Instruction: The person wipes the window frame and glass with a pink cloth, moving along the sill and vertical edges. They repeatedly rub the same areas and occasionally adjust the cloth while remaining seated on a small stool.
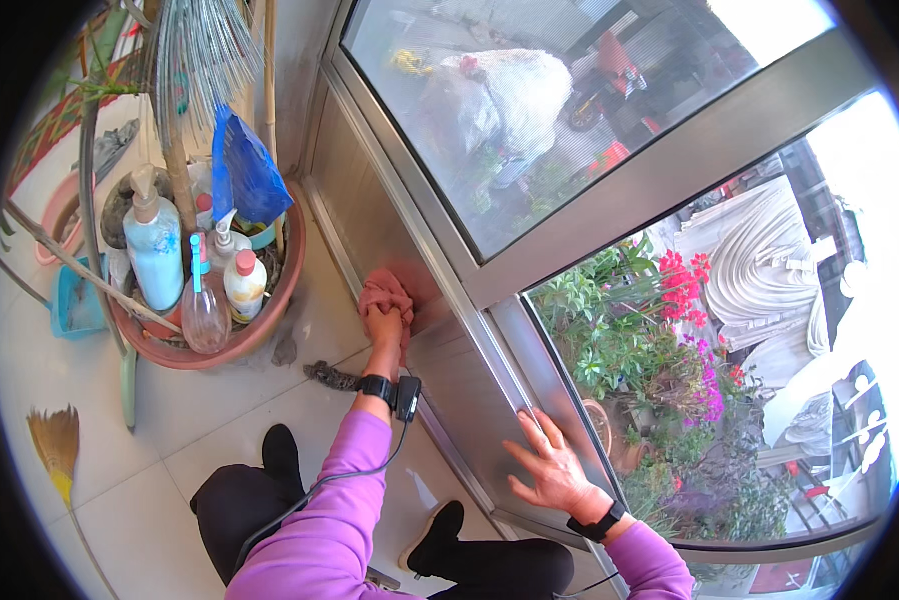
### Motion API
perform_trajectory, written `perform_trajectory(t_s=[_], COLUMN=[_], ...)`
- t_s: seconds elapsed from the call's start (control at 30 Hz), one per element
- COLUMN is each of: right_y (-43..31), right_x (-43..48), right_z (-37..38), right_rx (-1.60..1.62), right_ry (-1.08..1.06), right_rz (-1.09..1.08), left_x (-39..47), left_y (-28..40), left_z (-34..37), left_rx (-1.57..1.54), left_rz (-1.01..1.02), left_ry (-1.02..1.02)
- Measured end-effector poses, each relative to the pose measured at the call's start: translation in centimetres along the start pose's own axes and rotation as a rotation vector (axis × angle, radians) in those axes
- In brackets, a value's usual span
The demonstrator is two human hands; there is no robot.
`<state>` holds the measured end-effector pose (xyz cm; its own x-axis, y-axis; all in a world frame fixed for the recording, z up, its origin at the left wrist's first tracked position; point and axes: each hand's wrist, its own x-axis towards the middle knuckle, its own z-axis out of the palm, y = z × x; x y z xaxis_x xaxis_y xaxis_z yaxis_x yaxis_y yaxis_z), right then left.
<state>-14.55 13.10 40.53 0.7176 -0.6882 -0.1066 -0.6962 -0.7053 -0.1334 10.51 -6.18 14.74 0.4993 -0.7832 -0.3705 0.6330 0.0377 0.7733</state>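
Note:
My left hand (pixel 386 328) presses a crumpled pink cloth (pixel 383 294) against the lower metal panel (pixel 412 281) of a sliding door or window frame. Its fingers are closed on the cloth. My right hand (pixel 547 461) rests with fingers spread on the metal frame (pixel 505 367) beside the glass pane, holding nothing. Both wrists wear black bands, and a cable runs along the left sleeve. Through the glass, green plants with pink and magenta flowers (pixel 682 285) show outside.
At left stands a large terracotta pot (pixel 209 358) with a plant, a pump bottle (pixel 155 259), a spray bottle (pixel 206 315) and other bottles. A blue dustpan (pixel 76 304) and a straw broom (pixel 55 446) lie on the tiled floor. A dark, fuzzy object (pixel 331 375) lies near my left wrist.

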Motion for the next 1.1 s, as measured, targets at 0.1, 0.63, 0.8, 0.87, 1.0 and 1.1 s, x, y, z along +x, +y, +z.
perform_trajectory(t_s=[0.1,0.63,0.8,0.87,1.0,1.1], right_y=[-0.1,0.2,0.2,0.3,0.6,0.7], right_x=[-0.1,-1.2,-1.5,-1.5,-1.6,-1.7], right_z=[0.1,0.5,0.6,0.8,1.1,1.1], right_rx=[0.0,-0.038,-0.049,-0.051,-0.037,-0.035], right_ry=[0.001,0.08,0.122,0.135,0.127,0.141], right_rz=[-0.001,-0.063,-0.077,-0.093,-0.095,-0.096], left_x=[-2.3,-4.6,-13.9,-15.3,-12.0,-7.2], left_y=[5.1,13.7,10.1,9.7,10.5,11.5], left_z=[2.1,8.3,7.8,7.9,8.0,8.1], left_rx=[0.005,0.693,0.707,0.745,0.748,0.767], left_rz=[0.148,0.25,0.193,0.175,0.239,0.308], left_ry=[-0.004,0.094,-0.001,0.017,0.042,0.127])
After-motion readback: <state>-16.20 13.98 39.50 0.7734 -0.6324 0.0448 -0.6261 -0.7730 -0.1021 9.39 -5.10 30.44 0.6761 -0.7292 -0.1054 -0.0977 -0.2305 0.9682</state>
